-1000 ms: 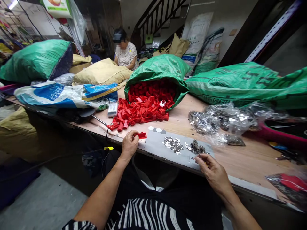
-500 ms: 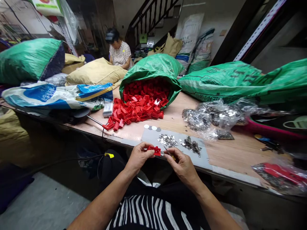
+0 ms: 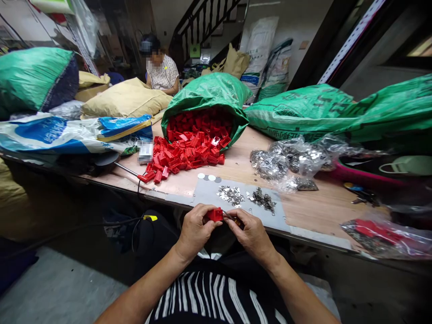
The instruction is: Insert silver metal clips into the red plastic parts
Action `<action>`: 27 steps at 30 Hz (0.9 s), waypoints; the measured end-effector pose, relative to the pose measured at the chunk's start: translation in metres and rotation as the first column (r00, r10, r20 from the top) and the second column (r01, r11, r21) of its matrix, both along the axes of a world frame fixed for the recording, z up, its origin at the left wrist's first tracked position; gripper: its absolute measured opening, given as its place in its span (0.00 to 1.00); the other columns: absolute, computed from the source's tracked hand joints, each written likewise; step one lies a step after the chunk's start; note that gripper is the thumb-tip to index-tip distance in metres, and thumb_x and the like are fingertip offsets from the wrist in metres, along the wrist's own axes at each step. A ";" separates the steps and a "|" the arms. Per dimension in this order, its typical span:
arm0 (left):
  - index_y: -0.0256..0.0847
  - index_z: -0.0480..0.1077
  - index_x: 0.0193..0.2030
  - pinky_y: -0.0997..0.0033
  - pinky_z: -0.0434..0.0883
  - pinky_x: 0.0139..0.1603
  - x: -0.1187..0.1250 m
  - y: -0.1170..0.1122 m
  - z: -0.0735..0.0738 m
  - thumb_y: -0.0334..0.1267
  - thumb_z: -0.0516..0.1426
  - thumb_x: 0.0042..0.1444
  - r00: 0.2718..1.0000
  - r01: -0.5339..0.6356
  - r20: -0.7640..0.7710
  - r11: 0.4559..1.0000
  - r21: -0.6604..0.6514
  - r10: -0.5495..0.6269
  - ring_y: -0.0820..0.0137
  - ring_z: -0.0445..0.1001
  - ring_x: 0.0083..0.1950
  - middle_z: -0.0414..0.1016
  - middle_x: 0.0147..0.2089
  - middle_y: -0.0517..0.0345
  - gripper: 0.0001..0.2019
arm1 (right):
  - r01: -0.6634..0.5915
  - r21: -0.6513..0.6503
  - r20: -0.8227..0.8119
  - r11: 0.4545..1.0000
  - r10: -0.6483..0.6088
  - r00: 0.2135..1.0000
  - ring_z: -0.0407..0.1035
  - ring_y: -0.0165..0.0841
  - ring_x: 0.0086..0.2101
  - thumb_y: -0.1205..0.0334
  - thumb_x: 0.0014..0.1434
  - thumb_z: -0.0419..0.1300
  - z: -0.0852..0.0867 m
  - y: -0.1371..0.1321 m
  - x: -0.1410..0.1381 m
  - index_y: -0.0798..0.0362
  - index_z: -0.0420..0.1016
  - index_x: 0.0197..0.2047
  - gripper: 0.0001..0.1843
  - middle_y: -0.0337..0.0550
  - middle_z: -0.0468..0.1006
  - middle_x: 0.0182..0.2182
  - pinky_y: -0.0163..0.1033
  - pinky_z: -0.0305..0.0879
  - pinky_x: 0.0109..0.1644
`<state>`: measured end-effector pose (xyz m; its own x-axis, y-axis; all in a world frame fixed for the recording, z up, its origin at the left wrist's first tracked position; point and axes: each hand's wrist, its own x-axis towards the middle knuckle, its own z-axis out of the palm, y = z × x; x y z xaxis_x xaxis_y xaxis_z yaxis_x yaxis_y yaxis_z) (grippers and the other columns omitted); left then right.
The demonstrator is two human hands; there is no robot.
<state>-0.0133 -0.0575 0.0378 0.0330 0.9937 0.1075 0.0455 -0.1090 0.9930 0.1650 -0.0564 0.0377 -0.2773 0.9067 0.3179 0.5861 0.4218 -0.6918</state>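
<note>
At the table's front edge my left hand (image 3: 197, 227) is closed around a red plastic housing (image 3: 215, 214), its end turned toward my right hand. My right hand (image 3: 249, 229) is closed on a thin screwdriver-like tool (image 3: 238, 221) with an amber handle; its shaft points left at the housing's end. Whether the tip is inside the housing, I cannot tell. Just beyond my hands, a grey mat (image 3: 205, 195) bears a pile of shiny flat metal pieces (image 3: 231, 195) and a pile of darker metal clips (image 3: 263, 200).
A heap of red housings (image 3: 189, 153) spills from a green sack (image 3: 212, 90). Bagged metal parts (image 3: 286, 162) lie to the right, beside a pink-rimmed basin (image 3: 367, 176). A bag with red pieces (image 3: 384, 236) sits near the right edge. Another person (image 3: 162, 72) sits across the table.
The red housing has turned so its end faces right. My right hand has brought the tool's shaft down to that end; the small metal piece seen there earlier is now hidden. The view has shifted slightly.
</note>
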 end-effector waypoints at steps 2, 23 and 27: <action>0.48 0.79 0.39 0.71 0.68 0.45 0.000 -0.001 0.001 0.30 0.67 0.43 1.000 -0.009 -0.020 0.999 0.038 0.010 0.65 0.71 0.39 0.77 0.37 0.56 0.14 | -0.023 -0.002 0.008 1.000 0.023 1.000 0.70 0.32 0.29 0.65 0.61 0.55 0.000 0.000 0.000 0.52 0.73 0.38 0.06 0.41 0.77 0.31 0.36 0.67 0.35; 0.40 0.73 0.44 0.74 0.74 0.37 0.003 -0.009 -0.011 0.36 0.64 0.51 0.959 -0.043 -0.251 0.948 0.316 0.128 0.70 0.76 0.37 0.76 0.38 0.55 0.13 | -0.101 -0.210 -0.300 0.973 0.034 0.953 0.69 0.34 0.37 0.55 0.62 0.57 -0.005 0.009 0.012 0.51 0.76 0.43 0.12 0.44 0.76 0.38 0.38 0.65 0.40; 0.40 0.73 0.44 0.72 0.74 0.38 0.003 -0.010 -0.010 0.36 0.64 0.52 0.953 -0.025 -0.274 0.939 0.344 0.126 0.69 0.76 0.38 0.77 0.39 0.54 0.13 | -0.044 -0.276 -0.348 0.960 -0.057 0.936 0.66 0.33 0.35 0.53 0.59 0.59 -0.011 0.012 0.015 0.52 0.72 0.39 0.11 0.40 0.73 0.34 0.37 0.63 0.40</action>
<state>-0.0105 -0.0673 0.0280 0.0385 0.9024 0.4291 0.3447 -0.4151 0.8420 0.1801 -0.0447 0.0269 -0.1882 0.9733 0.1314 0.2878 0.1826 -0.9401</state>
